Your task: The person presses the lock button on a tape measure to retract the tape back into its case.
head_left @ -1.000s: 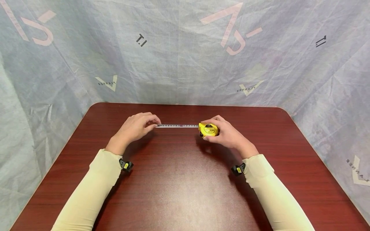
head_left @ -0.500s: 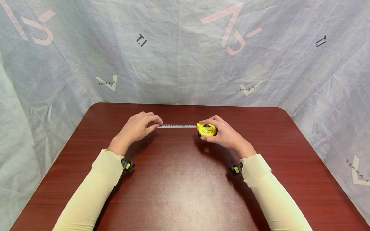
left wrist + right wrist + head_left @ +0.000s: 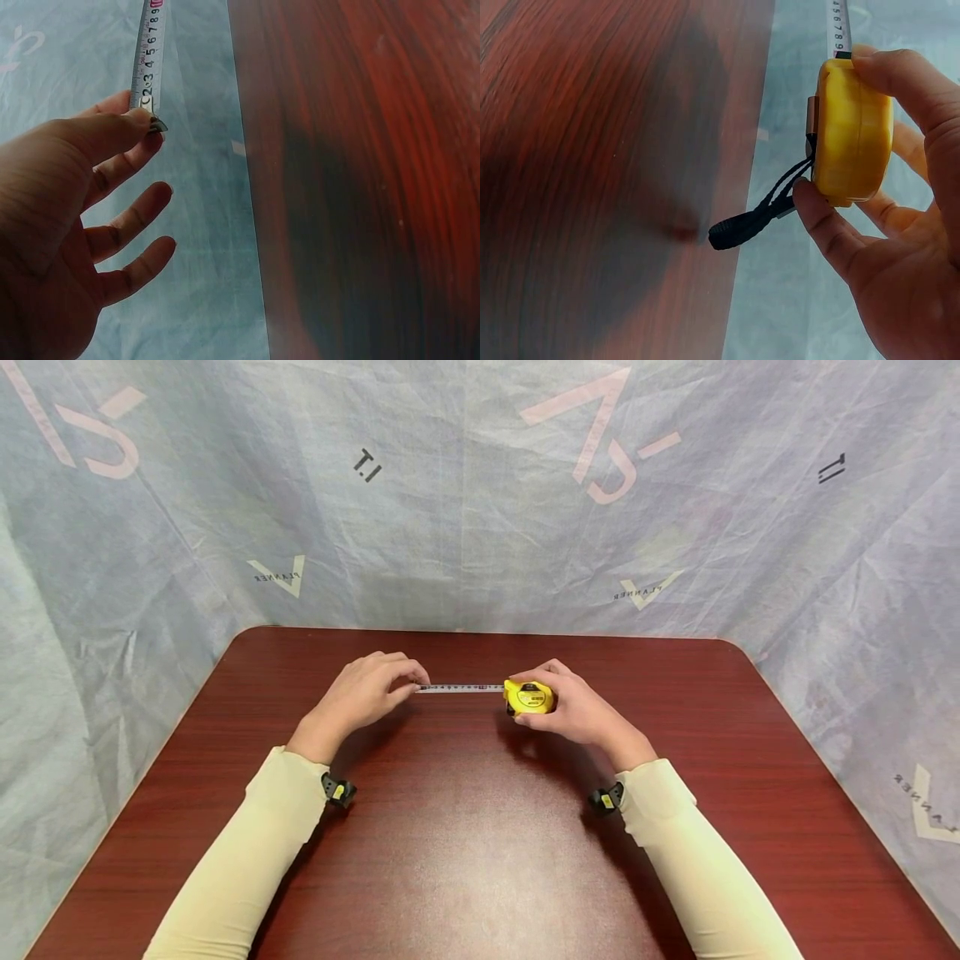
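Observation:
A yellow tape measure point(image 3: 530, 697) is held above the far half of the table by my right hand point(image 3: 573, 706), thumb and fingers round its case. Its white blade point(image 3: 461, 688) stretches straight leftward, with black numbers along it. At the blade's end, my left hand point(image 3: 367, 693) pinches the metal hook point(image 3: 154, 122) between thumb and forefinger; the other fingers are spread apart in the left wrist view. From the case hangs a black wrist strap point(image 3: 739, 229), seen in the right wrist view.
The dark red wooden table point(image 3: 465, 827) has rounded far corners. Grey printed cloth point(image 3: 465, 527) hangs behind it and at both sides. Each wrist wears a small black camera, the left camera point(image 3: 340, 792) and the right camera point(image 3: 606, 799).
Both hands have moved closer together, the left hand a little to the right and the right hand to the left. The exposed blade between them has become shorter.

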A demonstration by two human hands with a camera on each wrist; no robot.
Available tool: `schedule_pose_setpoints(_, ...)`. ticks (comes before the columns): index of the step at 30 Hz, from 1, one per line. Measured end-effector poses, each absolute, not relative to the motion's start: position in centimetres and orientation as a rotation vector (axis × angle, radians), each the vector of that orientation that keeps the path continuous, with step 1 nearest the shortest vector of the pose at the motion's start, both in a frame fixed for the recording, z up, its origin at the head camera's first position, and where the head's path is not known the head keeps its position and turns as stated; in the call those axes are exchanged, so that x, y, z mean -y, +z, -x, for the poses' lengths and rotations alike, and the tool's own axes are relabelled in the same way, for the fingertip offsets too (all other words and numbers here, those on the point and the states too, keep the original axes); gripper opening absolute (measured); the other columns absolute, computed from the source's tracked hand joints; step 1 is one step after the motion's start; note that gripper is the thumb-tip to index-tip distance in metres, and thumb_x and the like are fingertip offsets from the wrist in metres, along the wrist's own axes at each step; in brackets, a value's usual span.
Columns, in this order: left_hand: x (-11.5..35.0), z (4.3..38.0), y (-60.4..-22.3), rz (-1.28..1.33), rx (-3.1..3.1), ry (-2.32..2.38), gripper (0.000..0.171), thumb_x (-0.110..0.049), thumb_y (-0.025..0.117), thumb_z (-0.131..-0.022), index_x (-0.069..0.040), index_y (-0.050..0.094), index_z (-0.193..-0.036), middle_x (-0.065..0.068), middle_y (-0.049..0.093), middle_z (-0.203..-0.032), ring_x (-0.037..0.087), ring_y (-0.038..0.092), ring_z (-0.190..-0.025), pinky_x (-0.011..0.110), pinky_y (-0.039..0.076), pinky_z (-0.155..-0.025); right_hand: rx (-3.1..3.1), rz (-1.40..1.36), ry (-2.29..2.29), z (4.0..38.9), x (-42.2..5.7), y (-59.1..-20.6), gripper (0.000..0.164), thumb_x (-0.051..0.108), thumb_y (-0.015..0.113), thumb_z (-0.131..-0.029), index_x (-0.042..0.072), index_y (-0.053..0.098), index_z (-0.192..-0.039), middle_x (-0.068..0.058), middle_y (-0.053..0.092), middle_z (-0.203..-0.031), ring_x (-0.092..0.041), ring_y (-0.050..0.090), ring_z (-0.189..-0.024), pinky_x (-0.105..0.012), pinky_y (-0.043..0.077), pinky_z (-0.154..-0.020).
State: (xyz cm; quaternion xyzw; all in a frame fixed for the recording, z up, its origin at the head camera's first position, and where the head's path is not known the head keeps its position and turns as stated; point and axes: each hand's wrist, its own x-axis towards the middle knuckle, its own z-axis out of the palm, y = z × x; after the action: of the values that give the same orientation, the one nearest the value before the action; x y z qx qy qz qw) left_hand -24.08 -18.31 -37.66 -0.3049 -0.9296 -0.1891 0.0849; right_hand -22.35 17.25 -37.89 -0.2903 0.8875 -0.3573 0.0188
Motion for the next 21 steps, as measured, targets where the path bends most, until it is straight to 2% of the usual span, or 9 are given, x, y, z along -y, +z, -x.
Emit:
schedule_pose_setpoints(14,17.79,24.11,-37.63,0.901,2.747,-0.590,0.014,-0.020,0.073,-0.099,-0.030,0.075,-0.109,-0.011,0.070,-0.109,0.021,0.063,-0.100,0.045,0.049,-0.083,-2.761,0.899,-1.119,22.37,-16.99,-38.04,0.056,0.022,0.088,-0.085,0.021,0.066,-0.136,-0.005,0.052,-0.121,-0.019,0.054,-0.107,-0.036,0.053,-0.086)
schedule_pose_setpoints(21,17.66,24.18,-37.78,0.867,2.704,-0.597,0.012,-0.018,0.073,-0.098,-0.025,0.075,-0.107,-0.007,0.072,-0.108,0.025,0.063,-0.100,0.046,0.049,-0.085,-2.763,0.888,-1.132,22.34,-16.95,-37.94,0.056,0.022,0.088,-0.084,0.021,0.066,-0.136,-0.006,0.052,-0.122,-0.020,0.055,-0.107,-0.036,0.053,-0.086)
